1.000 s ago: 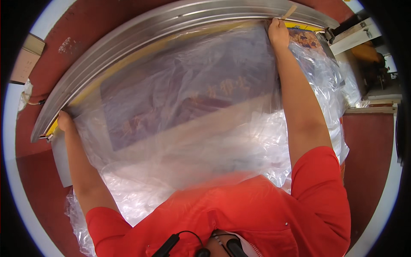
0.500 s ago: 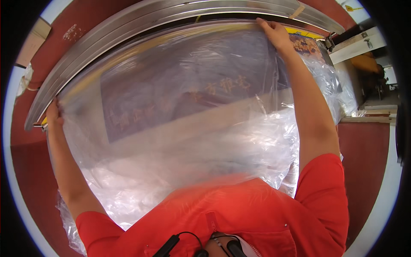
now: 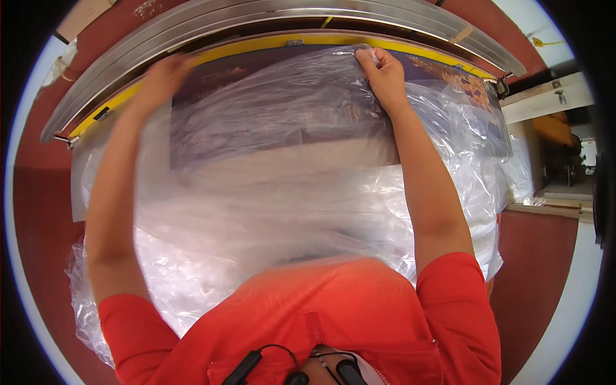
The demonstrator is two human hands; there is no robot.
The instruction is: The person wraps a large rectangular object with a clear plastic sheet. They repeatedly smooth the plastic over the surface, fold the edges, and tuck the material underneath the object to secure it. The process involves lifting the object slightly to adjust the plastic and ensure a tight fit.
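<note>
A clear plastic film (image 3: 282, 90) spreads from the far edge down over my lap and chest. Beneath it lies a dark printed sheet (image 3: 443, 67) with golden-orange patterning, and light material shows below that. My right hand (image 3: 386, 76) is closed on the film's far edge, pinching it between thumb and fingers. My left hand (image 3: 165, 80) is over the far left part of the dark sheet, beside a yellow strip (image 3: 256, 43); motion smears its fingers, so its grip is unclear.
A curved-looking silver metal rail (image 3: 269, 19) runs along the far side, beyond the yellow strip. A pale wooden bar (image 3: 545, 101) with a metal fitting stands at the right. Crumpled film (image 3: 90, 314) hangs at the lower left.
My left hand has moved right and farther away from the left end. The right hand shifted left and nearer with the film's edge, so more of the yellow strip and dark sheet lies uncovered.
</note>
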